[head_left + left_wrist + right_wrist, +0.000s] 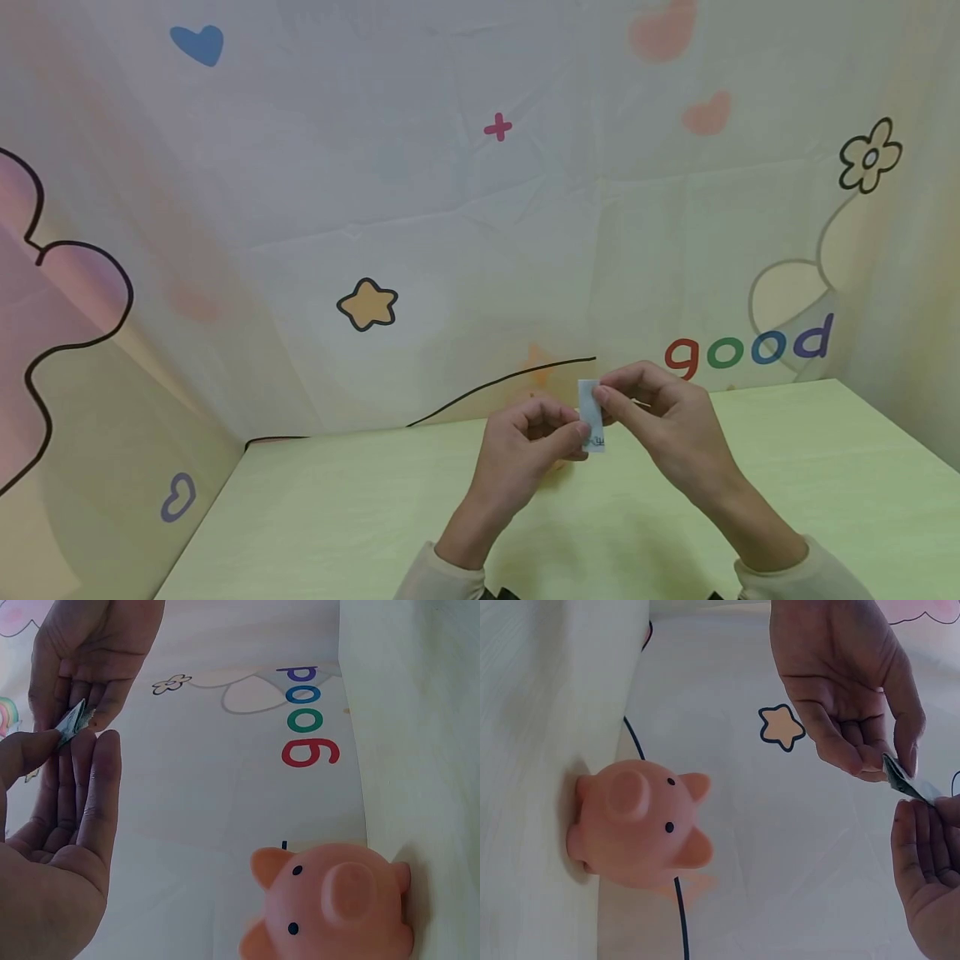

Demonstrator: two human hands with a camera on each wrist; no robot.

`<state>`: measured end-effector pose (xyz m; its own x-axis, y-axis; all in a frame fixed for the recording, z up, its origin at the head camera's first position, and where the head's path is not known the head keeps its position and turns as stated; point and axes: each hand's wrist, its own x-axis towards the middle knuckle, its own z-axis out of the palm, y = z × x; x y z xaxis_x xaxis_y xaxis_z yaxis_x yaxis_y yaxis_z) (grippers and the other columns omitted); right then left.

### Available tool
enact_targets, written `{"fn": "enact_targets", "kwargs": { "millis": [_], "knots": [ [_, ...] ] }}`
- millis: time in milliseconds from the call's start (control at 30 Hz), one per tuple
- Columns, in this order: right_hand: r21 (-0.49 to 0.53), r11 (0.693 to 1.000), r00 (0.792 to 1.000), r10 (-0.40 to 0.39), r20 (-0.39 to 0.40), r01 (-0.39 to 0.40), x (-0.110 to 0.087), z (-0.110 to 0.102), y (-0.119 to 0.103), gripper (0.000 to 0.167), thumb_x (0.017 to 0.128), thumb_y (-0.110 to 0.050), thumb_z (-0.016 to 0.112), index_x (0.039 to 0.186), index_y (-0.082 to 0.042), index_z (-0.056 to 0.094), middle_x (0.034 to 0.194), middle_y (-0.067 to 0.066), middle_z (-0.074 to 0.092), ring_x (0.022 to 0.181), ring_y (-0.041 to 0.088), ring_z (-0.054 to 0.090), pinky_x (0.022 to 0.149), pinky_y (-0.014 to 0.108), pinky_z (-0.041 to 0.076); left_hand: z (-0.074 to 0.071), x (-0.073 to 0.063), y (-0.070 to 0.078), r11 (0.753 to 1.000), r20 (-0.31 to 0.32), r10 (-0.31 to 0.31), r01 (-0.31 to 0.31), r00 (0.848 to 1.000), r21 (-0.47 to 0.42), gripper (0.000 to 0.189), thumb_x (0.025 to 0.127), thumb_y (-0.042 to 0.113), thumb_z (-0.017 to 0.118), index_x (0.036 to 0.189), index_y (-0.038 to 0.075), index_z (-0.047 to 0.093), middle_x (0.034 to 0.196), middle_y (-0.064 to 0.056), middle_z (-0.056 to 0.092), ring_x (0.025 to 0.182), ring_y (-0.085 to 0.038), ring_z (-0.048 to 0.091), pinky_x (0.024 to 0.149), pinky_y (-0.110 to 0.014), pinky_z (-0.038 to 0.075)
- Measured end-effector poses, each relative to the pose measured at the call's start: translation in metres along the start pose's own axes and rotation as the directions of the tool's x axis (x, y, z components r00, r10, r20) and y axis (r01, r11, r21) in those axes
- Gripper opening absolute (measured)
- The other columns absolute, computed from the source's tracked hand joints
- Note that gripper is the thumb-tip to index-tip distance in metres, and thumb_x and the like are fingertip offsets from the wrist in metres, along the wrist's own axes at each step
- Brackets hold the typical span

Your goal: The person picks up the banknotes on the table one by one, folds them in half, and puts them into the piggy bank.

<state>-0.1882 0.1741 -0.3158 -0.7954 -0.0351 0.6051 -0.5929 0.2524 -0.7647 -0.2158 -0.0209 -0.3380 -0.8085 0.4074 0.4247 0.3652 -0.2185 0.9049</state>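
Note:
Both hands hold a small folded banknote (592, 417) in front of my body, above the table. My left hand (517, 454) pinches its lower end between thumb and fingers. The right hand (678, 425) has its thumb and fingertips at the upper end. In the left wrist view the note (73, 722) appears as a greenish folded edge between the two hands; the right wrist view shows the note (905, 780) edge-on too. A pink piggy bank (634, 825) stands on the table, mostly hidden behind the hands in the head view.
The pale yellow-green table (322, 517) spreads below the hands. A printed cloth backdrop (450, 192) with hearts, a star and the word "good" rises behind it and along the left side.

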Motion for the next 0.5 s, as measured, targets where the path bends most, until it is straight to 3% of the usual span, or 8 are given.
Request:
{"fn": "enact_targets", "kwargs": {
  "millis": [267, 500],
  "knots": [
    [-0.024, 1.000, 1.000, -0.005, -0.016, 0.004, -0.0003, -0.0015, 0.0015, 0.009, 0.103, -0.006, 0.072, 0.109, 0.001, 0.071, 0.095, 0.008, 0.075, 0.082, 0.020, 0.075, 0.085, 0.024, 0.062, 0.0004, 0.0009, -0.0027, 0.999, 0.008, -0.049, 0.049, 0.999, -0.022, 0.014, 0.094, -0.003, 0.076, 0.103, -0.013, 0.070, 0.105, -0.009, 0.060, 0.083, -0.015, 0.072, 0.080, -0.035, 0.066],
    [-0.007, 1.000, 1.000, -0.006, -0.019, 0.006, 0.0000, -0.0018, 0.0008, 0.009, 0.102, -0.005, 0.072, 0.108, 0.002, 0.070, 0.095, 0.009, 0.075, 0.082, 0.020, 0.075, 0.086, 0.024, 0.062, 0.0018, 0.0003, -0.0027, 1.000, -0.003, -0.011, 0.011, 1.000, 0.020, 0.011, 0.094, -0.004, 0.075, 0.100, -0.012, 0.070, 0.104, -0.008, 0.057, 0.080, -0.015, 0.072, 0.078, -0.033, 0.066]
  ]
}}
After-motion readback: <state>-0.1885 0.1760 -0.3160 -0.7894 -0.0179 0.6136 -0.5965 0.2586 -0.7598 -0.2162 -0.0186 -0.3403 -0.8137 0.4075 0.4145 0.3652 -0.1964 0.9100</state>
